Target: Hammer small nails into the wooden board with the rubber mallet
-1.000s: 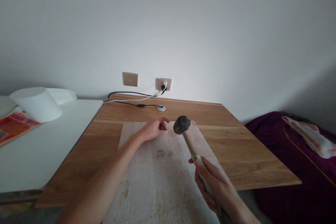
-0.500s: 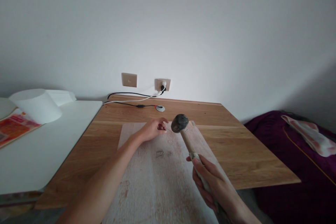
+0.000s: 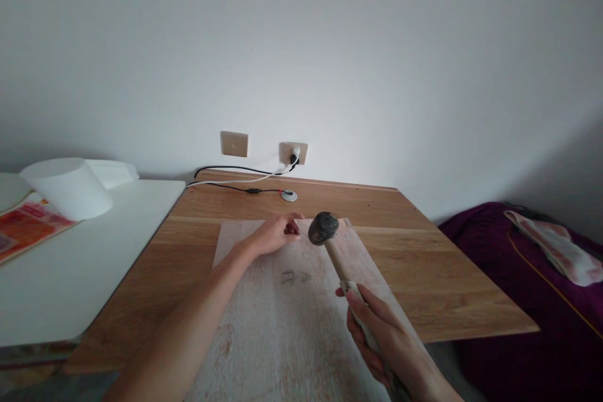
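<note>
Black-headed mallet [image 3: 336, 261] in the right hand [image 3: 377, 330]

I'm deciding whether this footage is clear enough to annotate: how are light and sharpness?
Head view: the wall is brightest around its middle and dims toward the corners; the purple fabric looks dark. Head view: the mallet shows clearly in the right hand, but detail at the left hand is too small and soft to read.

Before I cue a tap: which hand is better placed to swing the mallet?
Probably the right hand: it grips the mallet's handle; the left hand is curled at the board's far end.
</note>
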A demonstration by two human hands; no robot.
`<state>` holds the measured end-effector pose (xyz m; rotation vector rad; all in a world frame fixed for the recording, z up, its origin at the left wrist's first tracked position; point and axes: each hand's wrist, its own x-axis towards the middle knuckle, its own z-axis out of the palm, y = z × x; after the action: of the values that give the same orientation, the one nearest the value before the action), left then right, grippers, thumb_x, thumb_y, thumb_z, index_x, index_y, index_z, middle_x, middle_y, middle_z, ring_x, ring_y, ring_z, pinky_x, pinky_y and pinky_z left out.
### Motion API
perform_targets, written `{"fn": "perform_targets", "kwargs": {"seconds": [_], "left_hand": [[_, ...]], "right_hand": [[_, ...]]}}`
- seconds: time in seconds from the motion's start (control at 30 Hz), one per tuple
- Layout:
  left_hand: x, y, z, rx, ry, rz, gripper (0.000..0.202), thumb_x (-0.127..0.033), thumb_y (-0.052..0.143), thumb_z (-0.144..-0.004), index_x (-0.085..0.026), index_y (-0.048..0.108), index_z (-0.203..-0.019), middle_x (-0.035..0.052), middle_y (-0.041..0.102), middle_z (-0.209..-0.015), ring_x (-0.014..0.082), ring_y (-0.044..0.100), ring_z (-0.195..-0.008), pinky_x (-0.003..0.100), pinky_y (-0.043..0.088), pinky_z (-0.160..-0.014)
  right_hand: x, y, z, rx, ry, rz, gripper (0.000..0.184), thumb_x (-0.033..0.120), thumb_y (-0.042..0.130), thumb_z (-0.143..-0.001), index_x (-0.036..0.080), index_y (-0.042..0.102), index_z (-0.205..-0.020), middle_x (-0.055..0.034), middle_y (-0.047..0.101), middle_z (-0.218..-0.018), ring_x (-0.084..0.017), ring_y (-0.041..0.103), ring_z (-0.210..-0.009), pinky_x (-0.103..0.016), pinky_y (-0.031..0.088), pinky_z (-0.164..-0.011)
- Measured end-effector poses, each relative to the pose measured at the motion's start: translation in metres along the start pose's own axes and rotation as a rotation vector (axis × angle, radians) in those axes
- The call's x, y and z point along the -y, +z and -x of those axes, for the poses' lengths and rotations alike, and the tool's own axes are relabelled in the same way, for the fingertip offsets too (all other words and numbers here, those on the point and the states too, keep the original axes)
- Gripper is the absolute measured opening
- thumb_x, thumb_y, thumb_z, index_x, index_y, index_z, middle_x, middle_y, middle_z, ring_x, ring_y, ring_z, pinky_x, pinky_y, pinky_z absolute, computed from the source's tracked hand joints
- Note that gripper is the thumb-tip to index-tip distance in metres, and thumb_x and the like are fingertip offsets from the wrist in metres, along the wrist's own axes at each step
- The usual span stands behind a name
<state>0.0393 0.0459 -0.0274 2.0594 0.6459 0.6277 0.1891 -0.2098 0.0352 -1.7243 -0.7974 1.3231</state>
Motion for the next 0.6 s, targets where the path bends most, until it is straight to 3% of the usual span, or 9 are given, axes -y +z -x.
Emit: {"fn": "perform_targets", "kwargs": {"seconds": [0.2, 0.43, 0.6], "left_hand": [[0.003, 0.001, 0.001, -0.026, 0.054, -0.053, 0.047, -0.014, 0.068, -0.081, -0.02, 0.068, -0.127, 0.0033, 0.077, -0.094, 0.016, 0.07, -0.083, 0.026, 0.052, -0.079], [0.002, 0.001, 0.0, 0.012, 0.028, -0.012, 0.048, -0.013, 0.068, -0.081, -0.02, 0.065, -0.128, 0.0013, 0.075, -0.091, 0.0145, 0.067, -0.08, 0.025, 0.051, -0.081], [-0.004, -0.003, 0.001, 0.035, 0.024, -0.037, 0.043, -0.013, 0.067, -0.081, -0.019, 0.068, -0.124, 0.002, 0.076, -0.091, 0.0158, 0.067, -0.081, 0.025, 0.05, -0.08]], "right_hand": [[-0.012, 0.0, 0.013, -0.047, 0.098, 0.002, 0.052, 0.069, 0.061, -0.087, 0.022, 0.052, -0.109, 0.0104, 0.05, -0.063, 0.001, 0.031, -0.034, -0.011, 0.027, -0.031], [-0.002, -0.003, -0.002, -0.009, 0.0, -0.013, 0.074, 0.083, 0.061, -0.077, 0.023, 0.047, -0.118, 0.0126, 0.05, -0.061, -0.001, 0.028, -0.031, -0.014, 0.026, -0.028], [0.008, 0.005, -0.019, 0.086, -0.026, 0.024, 0.067, 0.084, 0.059, -0.077, 0.024, 0.046, -0.104, 0.0125, 0.048, -0.061, 0.0, 0.029, -0.033, -0.013, 0.026, -0.029]]}}
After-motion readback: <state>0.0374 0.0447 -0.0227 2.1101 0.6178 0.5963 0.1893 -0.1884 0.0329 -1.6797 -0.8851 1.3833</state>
